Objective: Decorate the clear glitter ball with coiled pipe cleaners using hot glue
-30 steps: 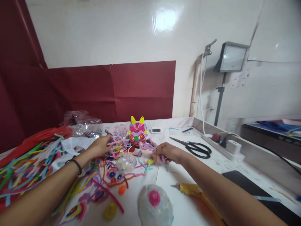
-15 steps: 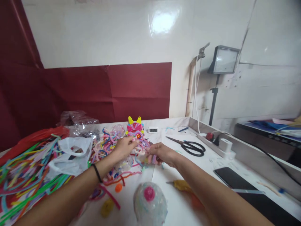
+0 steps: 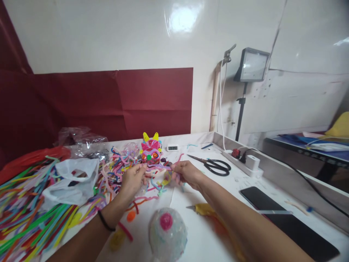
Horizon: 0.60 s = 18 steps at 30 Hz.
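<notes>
My left hand [image 3: 133, 179] and my right hand [image 3: 184, 173] are raised a little over the white table [image 3: 218, 233], both pinched on a tangle of coloured pipe cleaners [image 3: 159, 171] stretched between them. Loose curled pipe cleaners [image 3: 117, 171] lie beneath and to the left. Just behind my hands stands a pink pipe-cleaner figure [image 3: 149, 151] with yellow horns. A clear ball with a pink disc [image 3: 167, 233] sits close in front of me.
A heap of straight pipe cleaners [image 3: 29, 211] and a white plastic bag [image 3: 73, 182] fill the left. Black scissors [image 3: 215, 165], a power strip [image 3: 245, 162], a phone [image 3: 275, 214] and a yellow glue gun [image 3: 207, 211] lie on the right. A lamp on a stand [image 3: 252, 65] rises behind.
My left hand moved right from the pile of curled pipe cleaners to meet my right hand, and both now pull a strand between them. The camera view shifted slightly.
</notes>
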Each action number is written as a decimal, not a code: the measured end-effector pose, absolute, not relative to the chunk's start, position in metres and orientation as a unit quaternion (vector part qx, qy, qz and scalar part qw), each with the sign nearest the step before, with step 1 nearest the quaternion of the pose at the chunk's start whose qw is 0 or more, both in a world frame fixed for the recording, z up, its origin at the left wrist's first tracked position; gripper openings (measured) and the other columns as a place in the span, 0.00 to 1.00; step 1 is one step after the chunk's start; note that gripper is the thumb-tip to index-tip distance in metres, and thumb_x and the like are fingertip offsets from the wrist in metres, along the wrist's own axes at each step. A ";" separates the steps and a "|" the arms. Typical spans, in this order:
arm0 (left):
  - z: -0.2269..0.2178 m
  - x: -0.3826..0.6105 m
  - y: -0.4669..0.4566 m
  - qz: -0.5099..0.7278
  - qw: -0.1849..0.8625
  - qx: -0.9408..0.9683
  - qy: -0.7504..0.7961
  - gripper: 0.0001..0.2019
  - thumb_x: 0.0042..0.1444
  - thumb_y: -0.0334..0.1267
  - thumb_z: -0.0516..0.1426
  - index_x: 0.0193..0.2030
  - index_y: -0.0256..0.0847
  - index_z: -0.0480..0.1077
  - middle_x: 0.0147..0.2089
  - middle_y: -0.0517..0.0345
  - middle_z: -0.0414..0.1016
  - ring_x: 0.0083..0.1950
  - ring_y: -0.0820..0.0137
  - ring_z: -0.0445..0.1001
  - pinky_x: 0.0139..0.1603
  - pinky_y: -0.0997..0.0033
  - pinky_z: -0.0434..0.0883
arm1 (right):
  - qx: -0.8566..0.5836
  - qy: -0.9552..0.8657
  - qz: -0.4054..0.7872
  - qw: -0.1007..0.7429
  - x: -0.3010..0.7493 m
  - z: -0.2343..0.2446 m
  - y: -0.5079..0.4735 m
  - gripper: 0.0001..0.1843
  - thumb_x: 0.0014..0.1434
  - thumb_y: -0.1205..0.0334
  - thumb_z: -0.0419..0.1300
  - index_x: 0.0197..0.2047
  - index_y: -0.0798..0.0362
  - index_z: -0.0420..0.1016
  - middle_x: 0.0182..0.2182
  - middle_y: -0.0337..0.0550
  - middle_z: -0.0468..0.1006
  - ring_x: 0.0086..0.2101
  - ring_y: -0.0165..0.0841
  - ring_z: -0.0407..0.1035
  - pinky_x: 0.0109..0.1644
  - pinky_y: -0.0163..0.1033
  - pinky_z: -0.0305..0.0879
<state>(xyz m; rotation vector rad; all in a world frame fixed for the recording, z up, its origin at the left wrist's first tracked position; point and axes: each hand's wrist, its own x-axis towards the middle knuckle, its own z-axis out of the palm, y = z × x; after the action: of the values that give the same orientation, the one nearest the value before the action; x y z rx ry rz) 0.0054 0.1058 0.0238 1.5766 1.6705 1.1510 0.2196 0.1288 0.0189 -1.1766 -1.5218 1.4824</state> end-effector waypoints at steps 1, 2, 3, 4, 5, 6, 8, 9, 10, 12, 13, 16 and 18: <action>0.023 0.003 0.105 0.440 0.292 0.581 0.620 0.13 0.66 0.44 0.56 0.49 0.36 0.70 0.44 0.54 0.75 0.38 0.69 0.76 0.37 0.65 0.76 | -0.450 -0.596 0.571 0.342 0.221 0.017 0.130 0.16 0.66 0.54 0.58 0.51 0.55 0.71 0.45 0.44 0.76 0.38 0.33 0.73 0.41 0.43 0.73; 0.022 0.001 0.105 0.449 0.300 0.574 0.615 0.13 0.67 0.44 0.55 0.48 0.36 0.70 0.41 0.55 0.75 0.35 0.70 0.75 0.35 0.67 0.76 | -0.445 -0.604 0.569 0.335 0.224 0.015 0.130 0.15 0.65 0.54 0.58 0.50 0.55 0.71 0.44 0.44 0.76 0.38 0.33 0.73 0.40 0.43 0.73; 0.022 -0.002 0.105 0.457 0.307 0.569 0.610 0.13 0.67 0.45 0.55 0.47 0.35 0.70 0.39 0.57 0.75 0.32 0.72 0.74 0.32 0.69 0.75 | -0.440 -0.613 0.567 0.330 0.226 0.013 0.131 0.15 0.65 0.54 0.58 0.50 0.55 0.71 0.43 0.43 0.76 0.37 0.32 0.73 0.40 0.42 0.73; 0.022 -0.004 0.105 0.465 0.313 0.566 0.605 0.13 0.67 0.45 0.54 0.45 0.35 0.70 0.36 0.59 0.74 0.29 0.74 0.73 0.29 0.72 0.74 | -0.435 -0.621 0.564 0.326 0.228 0.011 0.132 0.15 0.66 0.54 0.58 0.49 0.55 0.72 0.43 0.43 0.76 0.36 0.32 0.73 0.39 0.42 0.73; 0.022 -0.005 0.105 0.474 0.317 0.563 0.598 0.13 0.67 0.45 0.54 0.43 0.35 0.70 0.34 0.60 0.73 0.26 0.76 0.71 0.26 0.74 0.72 | -0.430 -0.629 0.561 0.324 0.230 0.009 0.133 0.14 0.66 0.54 0.59 0.49 0.55 0.72 0.42 0.43 0.76 0.36 0.31 0.73 0.38 0.41 0.73; 0.023 -0.006 0.104 0.482 0.320 0.562 0.591 0.13 0.67 0.45 0.54 0.41 0.35 0.70 0.32 0.61 0.73 0.25 0.76 0.71 0.24 0.76 0.70 | -0.426 -0.636 0.557 0.322 0.232 0.007 0.134 0.14 0.66 0.55 0.59 0.49 0.55 0.72 0.41 0.42 0.76 0.35 0.31 0.73 0.37 0.40 0.73; 0.023 -0.006 0.103 0.499 0.326 0.561 0.575 0.14 0.65 0.46 0.55 0.37 0.36 0.69 0.29 0.62 0.73 0.26 0.74 0.73 0.21 0.77 0.68 | -0.422 -0.649 0.546 0.321 0.236 0.005 0.135 0.14 0.66 0.55 0.59 0.48 0.56 0.72 0.40 0.42 0.76 0.34 0.30 0.73 0.36 0.39 0.73; 0.022 -0.005 0.103 0.507 0.328 0.561 0.566 0.14 0.63 0.48 0.56 0.35 0.37 0.68 0.28 0.62 0.74 0.27 0.72 0.75 0.22 0.76 0.69 | -0.422 -0.653 0.540 0.322 0.237 0.004 0.135 0.13 0.66 0.55 0.59 0.47 0.56 0.72 0.40 0.41 0.76 0.34 0.30 0.73 0.36 0.39 0.73; 0.022 -0.003 0.102 0.514 0.331 0.562 0.558 0.15 0.60 0.49 0.56 0.34 0.38 0.68 0.28 0.61 0.74 0.29 0.69 0.77 0.23 0.75 0.71 | -0.424 -0.657 0.533 0.323 0.239 0.004 0.136 0.13 0.66 0.55 0.59 0.48 0.56 0.72 0.40 0.42 0.76 0.34 0.30 0.73 0.37 0.39 0.73; 0.021 -0.001 0.099 0.520 0.332 0.565 0.547 0.16 0.55 0.52 0.56 0.33 0.40 0.67 0.27 0.61 0.76 0.31 0.66 0.79 0.27 0.71 0.75 | -0.433 -0.660 0.519 0.328 0.241 0.004 0.137 0.14 0.65 0.55 0.59 0.49 0.55 0.72 0.42 0.42 0.76 0.36 0.31 0.73 0.39 0.41 0.73; 0.020 -0.001 0.098 0.521 0.330 0.568 0.545 0.16 0.53 0.53 0.56 0.33 0.41 0.67 0.27 0.61 0.76 0.31 0.65 0.79 0.29 0.69 0.77 | -0.440 -0.659 0.512 0.331 0.242 0.003 0.137 0.14 0.65 0.55 0.59 0.49 0.55 0.72 0.43 0.43 0.76 0.38 0.32 0.73 0.40 0.42 0.73; 0.020 0.000 0.094 0.517 0.308 0.580 0.549 0.16 0.50 0.53 0.57 0.30 0.42 0.67 0.25 0.60 0.76 0.28 0.64 0.79 0.28 0.68 0.77 | -0.461 -0.647 0.497 0.348 0.241 0.002 0.140 0.15 0.65 0.55 0.59 0.51 0.55 0.71 0.46 0.44 0.76 0.40 0.34 0.73 0.43 0.44 0.73; 0.021 0.001 0.092 0.511 0.290 0.590 0.554 0.15 0.49 0.53 0.57 0.27 0.42 0.67 0.24 0.60 0.77 0.24 0.65 0.77 0.25 0.70 0.75 | -0.471 -0.636 0.492 0.364 0.239 0.001 0.142 0.16 0.65 0.54 0.59 0.51 0.55 0.71 0.46 0.44 0.75 0.40 0.34 0.73 0.43 0.45 0.73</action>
<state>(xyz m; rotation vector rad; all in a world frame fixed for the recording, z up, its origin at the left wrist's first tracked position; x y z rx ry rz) 0.0007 0.0915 0.0206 1.5724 1.4787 1.3624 0.2387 0.1425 0.0007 -1.2112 -1.6363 1.2654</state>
